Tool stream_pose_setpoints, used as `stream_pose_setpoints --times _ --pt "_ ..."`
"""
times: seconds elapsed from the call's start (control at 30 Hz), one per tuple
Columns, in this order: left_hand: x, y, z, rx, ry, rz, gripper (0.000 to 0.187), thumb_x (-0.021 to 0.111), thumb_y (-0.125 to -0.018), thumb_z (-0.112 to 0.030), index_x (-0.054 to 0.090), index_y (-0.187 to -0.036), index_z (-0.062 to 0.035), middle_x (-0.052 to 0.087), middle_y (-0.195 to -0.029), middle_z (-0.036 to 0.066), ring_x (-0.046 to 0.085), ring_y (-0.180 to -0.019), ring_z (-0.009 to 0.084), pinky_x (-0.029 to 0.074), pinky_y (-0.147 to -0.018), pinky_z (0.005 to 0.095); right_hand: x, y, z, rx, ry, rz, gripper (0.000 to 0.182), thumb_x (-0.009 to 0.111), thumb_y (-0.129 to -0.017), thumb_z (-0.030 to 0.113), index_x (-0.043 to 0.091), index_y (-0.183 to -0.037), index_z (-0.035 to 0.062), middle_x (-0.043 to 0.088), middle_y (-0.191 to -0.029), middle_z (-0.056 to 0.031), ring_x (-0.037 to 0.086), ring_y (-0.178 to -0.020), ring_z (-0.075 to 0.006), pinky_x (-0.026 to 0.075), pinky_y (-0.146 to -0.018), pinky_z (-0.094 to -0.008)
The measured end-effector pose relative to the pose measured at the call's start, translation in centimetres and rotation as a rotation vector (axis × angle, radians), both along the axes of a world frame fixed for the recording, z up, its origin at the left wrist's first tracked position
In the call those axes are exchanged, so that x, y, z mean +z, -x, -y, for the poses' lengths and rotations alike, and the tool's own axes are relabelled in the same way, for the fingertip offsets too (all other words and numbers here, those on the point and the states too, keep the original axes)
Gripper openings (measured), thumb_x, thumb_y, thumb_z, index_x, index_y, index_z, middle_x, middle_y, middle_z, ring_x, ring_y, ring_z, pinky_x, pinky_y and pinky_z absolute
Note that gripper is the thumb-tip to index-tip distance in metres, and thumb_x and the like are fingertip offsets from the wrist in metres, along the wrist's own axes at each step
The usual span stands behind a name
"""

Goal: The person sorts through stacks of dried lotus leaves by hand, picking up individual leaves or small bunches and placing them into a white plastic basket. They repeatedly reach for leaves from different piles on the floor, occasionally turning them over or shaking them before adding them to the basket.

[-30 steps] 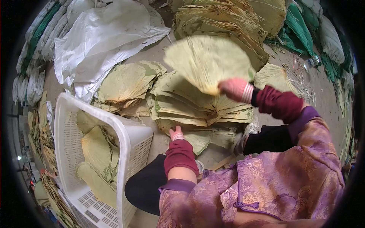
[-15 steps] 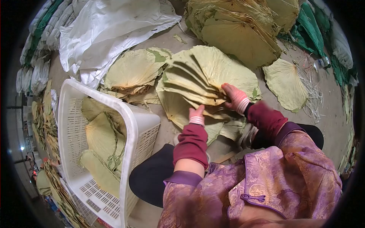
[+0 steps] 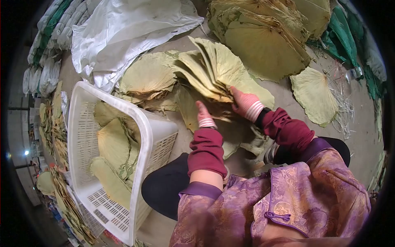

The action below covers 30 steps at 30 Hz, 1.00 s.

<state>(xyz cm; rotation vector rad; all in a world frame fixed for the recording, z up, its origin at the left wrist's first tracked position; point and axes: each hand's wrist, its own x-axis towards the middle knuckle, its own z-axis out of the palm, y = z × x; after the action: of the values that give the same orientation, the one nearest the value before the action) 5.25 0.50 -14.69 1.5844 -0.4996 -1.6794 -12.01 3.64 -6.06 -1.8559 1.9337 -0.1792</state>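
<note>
Many dry leaves [image 3: 228, 68] fanned out in one bunch in the middle, and we saw the right hand [image 3: 246, 103] pinching them at their near end. The left hand [image 3: 205, 115] was held up near that end, just to the left, but we could not tell if it was spread or pinching a leaf. On the left we had a white basket [image 3: 145, 140] with other leaves [image 3: 113, 142] inside. A big pile [image 3: 263, 49] sat on the far side. To the right, a single leaf [image 3: 314, 96] lay beside thin strings [image 3: 342, 107].
</note>
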Motion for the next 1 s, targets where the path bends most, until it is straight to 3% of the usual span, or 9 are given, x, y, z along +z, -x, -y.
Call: stream_pose_setpoints --times 0.27,0.37,0.6,0.67,0.73,0.8,0.83,0.97,1.0 --pt "-4.9 -5.5 0.6 -0.04 -0.366 1.256 0.08 0.05 -0.077 -0.065 0.052 -0.121 0.0017 0.028 -0.139 0.027 0.034 -0.126 0.0379 0.033 -0.101 0.0394 -3.8 -3.5 1.3 0.057 -0.074 0.047 0.055 0.054 -0.078 0.025 0.036 -0.126 0.0035 0.059 -0.098 -0.0218 0.061 -0.078 -0.0375 0.049 -0.068 -0.0447" --pt "-15.3 -10.6 1.2 0.104 -0.128 1.118 0.077 0.053 -0.076 -0.063 0.054 -0.118 0.0018 0.041 -0.13 0.028 0.042 -0.12 0.0372 0.036 -0.098 0.0392 -2.9 -2.4 1.4 0.065 -0.052 0.074 0.059 0.056 -0.077 0.025 0.035 -0.128 0.0035 0.059 -0.099 -0.0211 0.061 -0.077 -0.0367 0.05 -0.068 -0.0438" --pt "-7.4 -6.2 1.1 -0.452 -0.078 0.766 0.05 0.049 -0.085 -0.041 0.058 -0.105 0.0038 0.061 -0.098 0.024 0.058 -0.093 0.0346 0.045 -0.082 0.0398 -1.8 1.8 0.9 0.037 0.044 0.117 0.06 0.057 -0.077 0.025 0.035 -0.129 0.006 0.061 -0.088 -0.0221 0.06 -0.077 -0.0385 0.049 -0.067 -0.0431" --pt "-15.4 -3.6 0.2 -0.225 -0.053 0.373 0.034 0.046 -0.085 -0.029 0.062 -0.093 -0.0006 0.063 -0.087 0.02 0.061 -0.081 0.0309 0.048 -0.074 0.0405 -1.2 3.2 0.8 0.017 0.038 0.143 0.058 0.057 -0.076 0.023 0.036 -0.129 0.0079 0.06 -0.085 -0.0227 0.059 -0.077 -0.0398 0.049 -0.067 -0.0429" --pt "-11.0 -1.2 0.5 -1.694 0.341 1.457 0.043 0.075 -0.056 -0.035 0.068 -0.093 -0.0132 0.063 -0.099 0.012 0.059 -0.098 0.0216 0.047 -0.085 0.0325 -1.6 5.0 0.7 -0.016 0.147 0.144 0.058 0.057 -0.076 0.021 0.037 -0.129 0.0086 0.06 -0.086 -0.0235 0.059 -0.076 -0.0405 0.049 -0.067 -0.0433" --pt "-2.7 4.0 -0.6 -1.805 0.22 1.412 0.037 0.069 -0.068 -0.031 0.067 -0.102 -0.0142 0.059 -0.115 0.012 0.055 -0.11 0.0214 0.047 -0.087 0.0323 -1.5 6.1 0.5 0.007 0.199 0.144 0.059 0.058 -0.076 0.02 0.036 -0.13 0.0083 0.06 -0.086 -0.024 0.058 -0.076 -0.0412 0.048 -0.067 -0.0433" --pt "-5.4 4.0 -0.7 -1.795 0.227 1.412 0.037 0.069 -0.068 -0.031 0.067 -0.102 -0.0142 0.059 -0.115 0.012 0.055 -0.11 0.0214 0.047 -0.087 0.0323 -1.1 6.3 0.3 -0.004 0.172 0.121 0.059 0.057 -0.076 0.02 0.036 -0.13 0.0081 0.059 -0.086 -0.024 0.058 -0.076 -0.0412 0.048 -0.067 -0.0433" --pt "-15.2 3.5 -2.3 0.088 -0.227 0.702 0.053 0.062 -0.079 -0.033 0.047 -0.123 -0.0058 0.054 -0.121 0.017 0.054 -0.109 0.0275 0.042 -0.093 0.0327 -0.5 6.1 -0.8 -0.025 0.128 0.09 0.059 0.058 -0.075 0.02 0.036 -0.13 0.0098 0.06 -0.086 -0.0229 0.058 -0.076 -0.0413 0.048 -0.067 -0.0434" --pt "-13.8 3.0 -2.4 0.087 -0.227 0.7 0.053 0.062 -0.079 -0.033 0.047 -0.123 -0.0058 0.054 -0.121 0.017 0.054 -0.109 0.0275 0.042 -0.093 0.0327 -0.9 6.0 -1.0 -0.027 0.129 0.119 0.059 0.058 -0.075 0.02 0.036 -0.13 0.0105 0.06 -0.086 -0.0226 0.058 -0.075 -0.0413 0.048 -0.067 -0.0436"
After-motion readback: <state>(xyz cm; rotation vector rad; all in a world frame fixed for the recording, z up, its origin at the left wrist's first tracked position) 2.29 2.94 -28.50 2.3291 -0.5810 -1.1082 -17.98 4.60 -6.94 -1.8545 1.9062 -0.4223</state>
